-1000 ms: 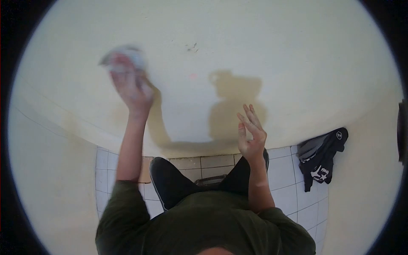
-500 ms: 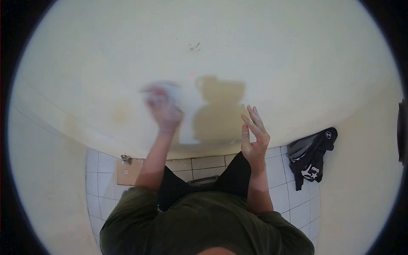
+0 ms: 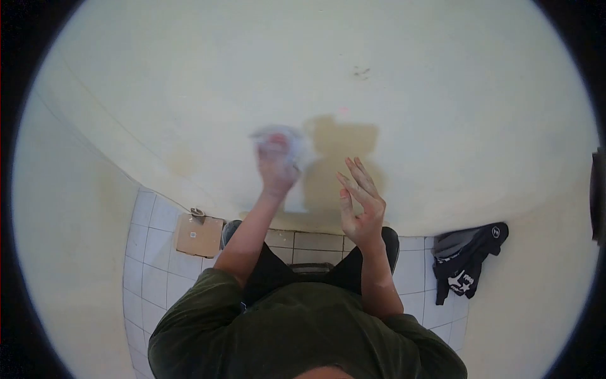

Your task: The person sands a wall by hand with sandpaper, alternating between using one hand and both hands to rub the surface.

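Note:
My left hand (image 3: 278, 174) is up against the pale wall (image 3: 442, 126), its fingers closed around a whitish thing with a red patch (image 3: 278, 140). Motion smears this thing, and I cannot tell its kind. To the right, my right hand (image 3: 366, 211) is raised before the wall with nothing in it. Its fingers are stretched upward, the thumb stands apart, and pale dust coats the skin. A head-and-shoulders shadow (image 3: 344, 142) falls on the wall behind the hands. Small dark marks (image 3: 361, 73) and a faint pink spot (image 3: 344, 112) show higher up.
A cardboard box (image 3: 199, 237) lies on the white floor tiles (image 3: 154, 271) at left, with a small dark object (image 3: 197, 213) at its far edge. A black garment with white print (image 3: 467, 262) lies on the floor at right. My knees are close to the wall's foot.
The view has turned, so the wall marks appear farther right. My left hand with the whitish thing has shifted right in view; my right hand appears slightly left, fingers still outstretched.

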Tool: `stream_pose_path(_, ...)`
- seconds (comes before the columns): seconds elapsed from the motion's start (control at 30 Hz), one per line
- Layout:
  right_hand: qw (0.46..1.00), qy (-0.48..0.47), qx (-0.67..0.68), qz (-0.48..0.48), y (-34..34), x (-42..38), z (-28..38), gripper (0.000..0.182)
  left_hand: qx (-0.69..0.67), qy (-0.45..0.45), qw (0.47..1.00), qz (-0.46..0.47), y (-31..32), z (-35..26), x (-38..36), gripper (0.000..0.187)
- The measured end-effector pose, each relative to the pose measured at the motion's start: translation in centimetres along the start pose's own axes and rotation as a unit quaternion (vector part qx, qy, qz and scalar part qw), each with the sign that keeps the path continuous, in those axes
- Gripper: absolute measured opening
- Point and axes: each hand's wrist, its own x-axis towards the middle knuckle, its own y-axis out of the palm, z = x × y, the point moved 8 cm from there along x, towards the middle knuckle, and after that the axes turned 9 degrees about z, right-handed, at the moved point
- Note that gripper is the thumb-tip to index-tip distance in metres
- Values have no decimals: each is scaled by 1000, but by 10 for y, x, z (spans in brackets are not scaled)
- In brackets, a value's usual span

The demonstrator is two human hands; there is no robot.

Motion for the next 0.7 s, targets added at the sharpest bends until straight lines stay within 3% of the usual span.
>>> stream_pose_path(0.07, 1000, 20, -3, 8, 4, -6, -6, 33, -76, -119, 950, -279, -66, 69, -4, 57)
stream_pose_path(0.13, 999, 39, -3, 10, 7, -11, -16, 33, -207, -278, 851, -395, -92, 141, -15, 55)
stream_pose_path(0.23, 999, 49, -5, 12, 13, -7, -21, 32, -283, -230, 806, -467, -114, 156, -14, 55)
stream_pose_path(0.3, 999, 47, -8, 15, 18, 1, -15, 31, -75, -77, 948, -299, -89, 90, 12, 55)
stream_pose_path(0.33, 999, 41, 0, 15, 20, 5, -11, 31, -44, -50, 980, -189, -50, 59, 6, 57)
stream_pose_path(0.37, 999, 36, 8, 16, 24, 10, -8, 31, -13, -25, 997, -75, -10, 39, -9, 59)
stream_pose_path(0.43, 999, 26, 16, 25, 35, 13, -1, 31, 88, 243, 966, -26, 3, -5, -34, 63)
stream_pose_path(0.5, 999, 9, 9, 38, 39, 15, 3, 31, 17, -16, 980, 196, 6, 53, -30, 60)
stream_pose_path(0.57, 999, 9, -1, 44, 38, 9, 2, 31, -53, -150, 987, 11, -34, 115, -30, 56)
stream_pose_path(0.6, 999, 12, -6, 47, 36, 4, 1, 30, -78, -142, 948, -274, -70, 148, -41, 54)
stream_pose_path(0.67, 999, 41, -9, 35, 27, -3, -17, 30, -238, -318, 814, -423, -102, 224, -52, 53)
stream_pose_path(0.7, 998, 55, -8, 30, 24, -5, -23, 30, -216, -314, 829, -409, -109, 217, -44, 54)
